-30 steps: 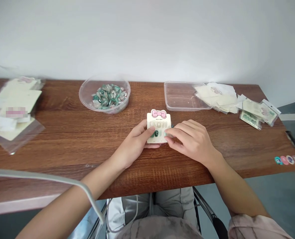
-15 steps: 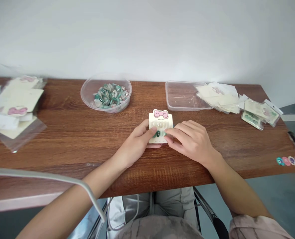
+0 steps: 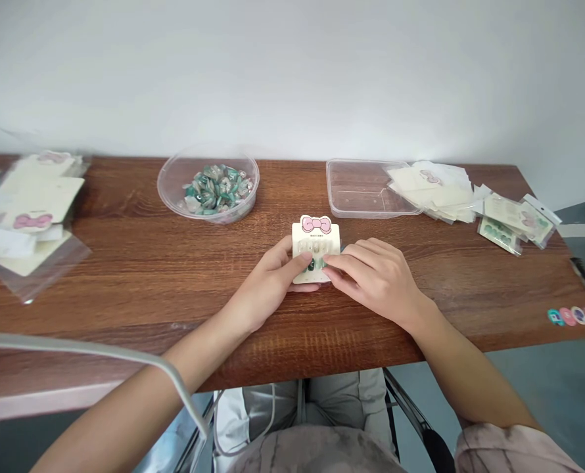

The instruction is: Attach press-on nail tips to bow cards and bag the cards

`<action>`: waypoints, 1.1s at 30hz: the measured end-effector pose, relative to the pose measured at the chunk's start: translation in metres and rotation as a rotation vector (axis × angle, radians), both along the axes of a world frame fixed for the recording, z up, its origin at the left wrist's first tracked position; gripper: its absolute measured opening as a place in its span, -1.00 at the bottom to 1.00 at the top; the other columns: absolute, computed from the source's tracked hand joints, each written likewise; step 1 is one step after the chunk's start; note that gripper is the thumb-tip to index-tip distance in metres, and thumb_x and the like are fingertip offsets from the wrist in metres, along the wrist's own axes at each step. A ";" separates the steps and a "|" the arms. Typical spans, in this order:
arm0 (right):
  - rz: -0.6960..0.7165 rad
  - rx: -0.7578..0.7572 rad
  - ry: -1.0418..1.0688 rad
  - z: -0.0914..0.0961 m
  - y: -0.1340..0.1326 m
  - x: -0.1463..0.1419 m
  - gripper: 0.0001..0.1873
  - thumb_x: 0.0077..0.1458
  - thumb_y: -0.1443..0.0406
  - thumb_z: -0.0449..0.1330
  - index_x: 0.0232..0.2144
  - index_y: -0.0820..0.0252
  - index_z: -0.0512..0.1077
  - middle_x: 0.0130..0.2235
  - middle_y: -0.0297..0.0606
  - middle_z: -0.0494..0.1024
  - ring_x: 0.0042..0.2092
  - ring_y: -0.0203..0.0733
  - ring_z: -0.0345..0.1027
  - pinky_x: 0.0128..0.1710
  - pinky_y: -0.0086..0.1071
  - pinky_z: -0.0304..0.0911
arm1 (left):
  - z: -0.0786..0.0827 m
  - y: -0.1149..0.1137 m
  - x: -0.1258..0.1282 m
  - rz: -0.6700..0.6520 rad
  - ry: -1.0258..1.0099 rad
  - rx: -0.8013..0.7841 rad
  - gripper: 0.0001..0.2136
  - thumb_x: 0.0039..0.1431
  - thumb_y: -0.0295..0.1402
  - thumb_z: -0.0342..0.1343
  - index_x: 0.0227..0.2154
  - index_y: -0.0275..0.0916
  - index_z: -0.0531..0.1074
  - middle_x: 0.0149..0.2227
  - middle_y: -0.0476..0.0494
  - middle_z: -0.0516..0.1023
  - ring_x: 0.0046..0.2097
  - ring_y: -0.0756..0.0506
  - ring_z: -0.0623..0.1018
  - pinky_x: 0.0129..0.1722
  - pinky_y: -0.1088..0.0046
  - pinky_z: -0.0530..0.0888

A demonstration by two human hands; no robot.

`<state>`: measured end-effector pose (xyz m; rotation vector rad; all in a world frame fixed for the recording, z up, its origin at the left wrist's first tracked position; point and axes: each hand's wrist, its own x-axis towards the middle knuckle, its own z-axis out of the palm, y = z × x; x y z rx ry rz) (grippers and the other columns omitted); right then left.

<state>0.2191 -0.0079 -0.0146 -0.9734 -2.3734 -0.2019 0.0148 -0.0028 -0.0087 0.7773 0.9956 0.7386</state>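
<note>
head | 1 press-on nail card [image 3: 316, 230] | left hand [image 3: 267, 284] half-closed, gripping it | right hand [image 3: 376, 279] curled, fingertips touching it

A plain white wall [image 3: 292, 79] is rising behind a long wood-grain table [image 3: 125, 295], soft even light is spreading across both, and a grey floor [image 3: 534, 387] is stretching beneath a dark metal chair frame [image 3: 405, 401].

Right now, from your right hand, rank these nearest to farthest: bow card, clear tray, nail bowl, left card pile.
1. Bow card: touching, under the right hand's fingertips.
2. Clear tray: straight ahead, toward the wall.
3. Nail bowl: ahead, left of the bow card.
4. Left card pile: far left of the table.
</note>
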 end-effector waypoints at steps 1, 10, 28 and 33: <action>0.002 -0.006 0.001 0.000 0.000 0.000 -0.80 0.38 0.35 0.17 -0.31 0.17 0.55 -0.44 -0.34 0.58 -0.43 -0.26 0.32 -0.37 -0.30 0.18 | 0.000 0.000 0.000 -0.004 -0.004 -0.003 -0.55 0.12 -0.17 0.39 0.05 -0.18 0.52 0.06 -0.21 0.64 -0.06 -0.18 0.67 -0.17 0.34 0.66; -0.018 -0.009 0.010 0.000 0.000 -0.003 -0.75 0.40 0.29 0.18 -0.35 0.18 0.54 -0.46 -0.34 0.56 -0.42 -0.27 0.34 -0.37 -0.32 0.18 | -0.002 0.002 0.001 -0.021 0.003 0.002 -0.51 0.00 -0.29 0.47 0.01 -0.23 0.50 -0.02 -0.17 0.68 -0.14 -0.10 0.66 -0.17 0.42 0.65; -0.184 -0.210 0.256 0.009 0.012 0.035 -0.90 0.32 0.35 0.20 -0.26 0.13 0.53 -0.31 -0.28 0.68 -0.32 -0.18 0.51 -0.30 -0.31 0.35 | -0.002 0.013 -0.006 0.083 -0.028 0.038 -0.51 -0.10 -0.35 0.53 -0.06 -0.26 0.55 -0.14 -0.13 0.72 -0.28 -0.03 0.65 -0.41 0.60 0.60; -0.277 -0.529 0.118 0.013 0.015 0.048 -0.86 0.29 0.37 0.19 -0.31 0.12 0.54 -0.25 -0.31 0.70 -0.27 -0.16 0.53 -0.25 -0.28 0.31 | -0.002 0.017 -0.010 0.158 -0.014 0.053 -0.52 -0.12 -0.37 0.54 -0.09 -0.26 0.55 -0.09 -0.15 0.72 -0.26 -0.03 0.66 -0.43 0.61 0.59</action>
